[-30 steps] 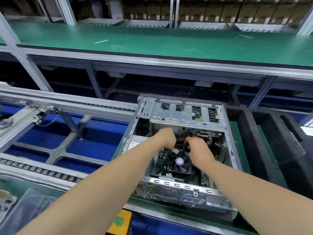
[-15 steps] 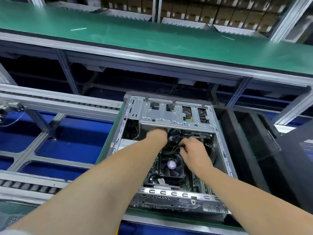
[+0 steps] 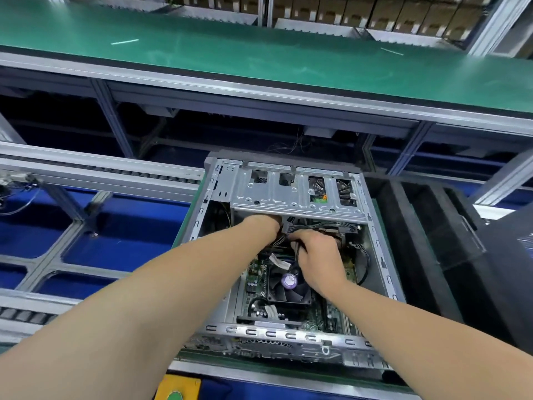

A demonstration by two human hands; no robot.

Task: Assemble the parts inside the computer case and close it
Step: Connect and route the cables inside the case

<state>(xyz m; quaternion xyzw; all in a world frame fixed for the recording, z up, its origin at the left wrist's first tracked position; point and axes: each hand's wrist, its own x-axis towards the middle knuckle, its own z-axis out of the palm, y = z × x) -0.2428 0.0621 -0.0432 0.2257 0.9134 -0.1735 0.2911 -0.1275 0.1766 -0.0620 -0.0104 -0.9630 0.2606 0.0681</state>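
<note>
Leftward, well apart from the computer case (image 3: pixel 219 194): a grey roller rail (image 3: pixel 101 172) above blue panels (image 3: pixel 124 226). Nearer, just off the case's front-left corner: a yellow box (image 3: pixel 178 382) carrying a green button (image 3: pixel 175 396).

Then the case itself, lying on its side with the open face up, resting on a green mat (image 3: pixel 184 223). Across the far end of the case, a perforated metal plate (image 3: pixel 297 197). Left hand (image 3: pixel 261 226) in under the near edge of that plate, wrist and back of hand visible, fingers tucked beneath the metal and hidden: cannot tell whether grasping or loose. Just right of it, wires (image 3: pixel 284 236) in a bundle coming out from under the plate. Right hand (image 3: pixel 315 256) inside the case near its middle, fingers (image 3: pixel 298 246) curled down and clenched around those wires. Directly below the right hand, a black fan (image 3: pixel 288 287) with a purple sticker on its hub, seated on the circuit board (image 3: pixel 255 284) on the case floor.

Right of the case, just beside its wall: a black foam tray (image 3: pixel 418 241). Beyond the case, spanning the full width: a long green surface (image 3: pixel 259 64), with cardboard boxes (image 3: pixel 375 10) behind it.
</note>
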